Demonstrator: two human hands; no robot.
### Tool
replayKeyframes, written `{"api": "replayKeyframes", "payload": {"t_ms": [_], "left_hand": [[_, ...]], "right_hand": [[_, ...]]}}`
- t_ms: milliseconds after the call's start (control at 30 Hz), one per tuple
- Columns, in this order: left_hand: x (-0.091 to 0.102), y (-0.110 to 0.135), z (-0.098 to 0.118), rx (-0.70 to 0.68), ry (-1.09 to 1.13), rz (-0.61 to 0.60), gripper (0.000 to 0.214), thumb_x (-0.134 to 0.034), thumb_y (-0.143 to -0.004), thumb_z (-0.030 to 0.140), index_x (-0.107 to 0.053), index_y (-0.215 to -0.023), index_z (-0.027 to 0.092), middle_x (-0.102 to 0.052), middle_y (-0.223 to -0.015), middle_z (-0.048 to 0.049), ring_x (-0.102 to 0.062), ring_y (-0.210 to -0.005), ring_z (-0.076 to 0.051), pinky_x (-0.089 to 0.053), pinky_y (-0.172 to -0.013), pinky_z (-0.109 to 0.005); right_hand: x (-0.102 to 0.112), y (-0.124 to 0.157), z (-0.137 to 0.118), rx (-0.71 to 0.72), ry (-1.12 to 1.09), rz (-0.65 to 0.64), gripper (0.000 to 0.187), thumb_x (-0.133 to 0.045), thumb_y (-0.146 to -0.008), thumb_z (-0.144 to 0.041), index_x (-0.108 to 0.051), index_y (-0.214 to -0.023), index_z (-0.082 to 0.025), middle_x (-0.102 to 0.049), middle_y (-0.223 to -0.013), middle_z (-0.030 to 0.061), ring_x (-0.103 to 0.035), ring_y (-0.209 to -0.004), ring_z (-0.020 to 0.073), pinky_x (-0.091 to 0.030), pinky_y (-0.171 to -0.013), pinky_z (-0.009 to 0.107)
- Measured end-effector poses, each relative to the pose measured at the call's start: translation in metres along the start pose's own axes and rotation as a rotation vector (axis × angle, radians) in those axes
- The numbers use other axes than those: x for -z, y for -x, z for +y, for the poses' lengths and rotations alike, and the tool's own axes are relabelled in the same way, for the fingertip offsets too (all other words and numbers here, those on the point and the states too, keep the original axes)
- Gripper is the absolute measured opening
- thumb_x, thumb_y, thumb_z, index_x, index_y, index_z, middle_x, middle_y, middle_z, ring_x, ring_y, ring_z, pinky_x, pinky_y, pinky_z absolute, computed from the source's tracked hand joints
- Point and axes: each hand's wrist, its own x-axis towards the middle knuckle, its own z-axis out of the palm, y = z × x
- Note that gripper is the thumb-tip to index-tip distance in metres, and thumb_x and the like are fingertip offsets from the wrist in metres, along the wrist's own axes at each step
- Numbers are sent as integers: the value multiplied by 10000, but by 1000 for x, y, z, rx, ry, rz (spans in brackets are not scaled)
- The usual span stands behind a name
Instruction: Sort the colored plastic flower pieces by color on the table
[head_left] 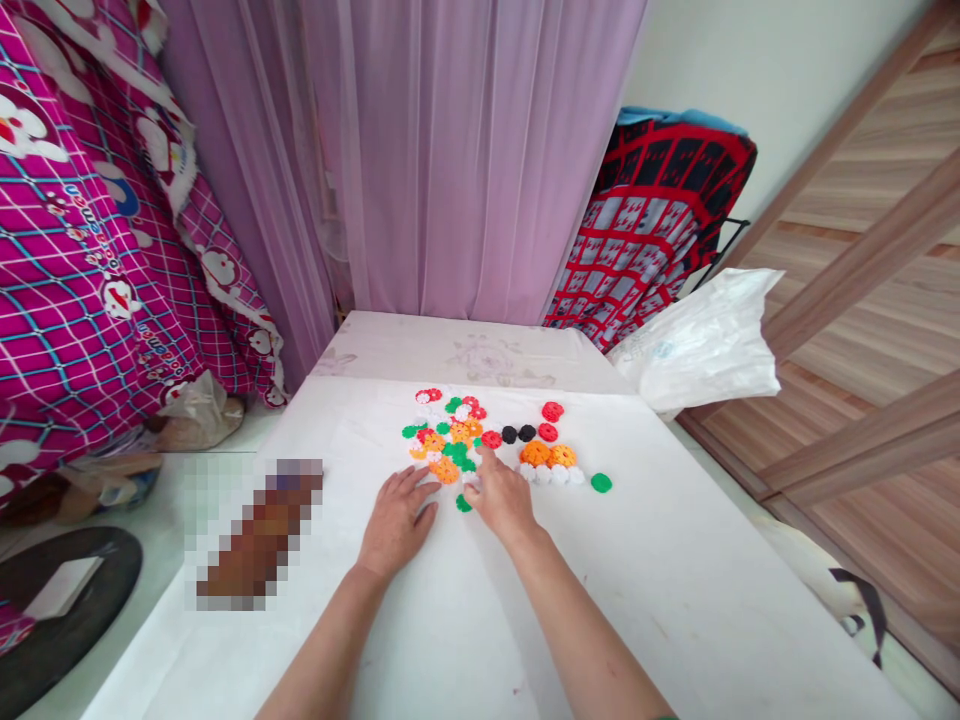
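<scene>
A mixed pile of notched plastic discs [456, 452] in orange, green, red and white lies on the white-covered table. At its left front edge, my left hand [400, 518] rests with fingers apart, the fingertips by an orange disc [445, 470]. My right hand [504, 492] reaches into the pile's right side, thumb and index finger apart, close to a white disc [470, 480] partly hidden by the thumb. Beyond it on the right are two black discs [518, 434], red discs [553, 411], two larger orange discs [549, 455], a row of white discs [553, 475] and a lone green disc [601, 483].
The white table [675, 580] extends under both forearms. A pixelated brown patch [259, 535] covers something at its left edge. A white plastic bag [712, 340] stands at the right rear corner. Purple curtains [480, 150] hang behind, and pink patterned fabric [90, 250] drapes at left.
</scene>
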Motion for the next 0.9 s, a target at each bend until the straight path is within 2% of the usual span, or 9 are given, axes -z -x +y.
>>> {"api": "replayKeyframes", "payload": {"t_ms": [167, 300, 767, 900], "left_hand": [[2, -1, 1, 15, -8, -24, 299, -533, -856, 247, -670, -1120, 275, -618, -1303, -60, -524, -1244, -289, -408, -1050, -543], [3, -2, 1, 30, -11, -48, 293, -510, -870, 248, -669, -1116, 270, -620, -1302, -51, -525, -1244, -280, -406, -1055, -542], [-1, -1, -3, 27, 8, -10, 272, -506, -872, 226, -678, -1080, 261, -645, -1264, -51, -547, -1217, -269, -418, -1045, -542], [-1, -1, -2, 30, 15, -12, 272, -517, -864, 216, -682, -1075, 263, -646, -1264, -49, -545, -1222, -268, -420, -1045, -542]], "right_hand": [[25, -3, 35, -83, -12, 53, 544, -602, -806, -269, -434, -1321, -225, -702, -1039, 31, -656, -937, 188, -423, -730, 272], [34, -9, 54, -91, 28, 46, 570, -609, -800, -253, -427, -1338, -203, -700, -1054, 41, -654, -946, 198, -414, -729, 284], [28, -17, 48, -15, 165, -22, 553, -587, -817, -251, -429, -1343, -193, -699, -1008, 71, -652, -919, 220, -413, -700, 286], [29, -8, 50, 26, 137, 20, 396, -539, -857, -248, -530, -1252, -218, -681, -1046, 67, -634, -951, 206, -416, -724, 278]]}}
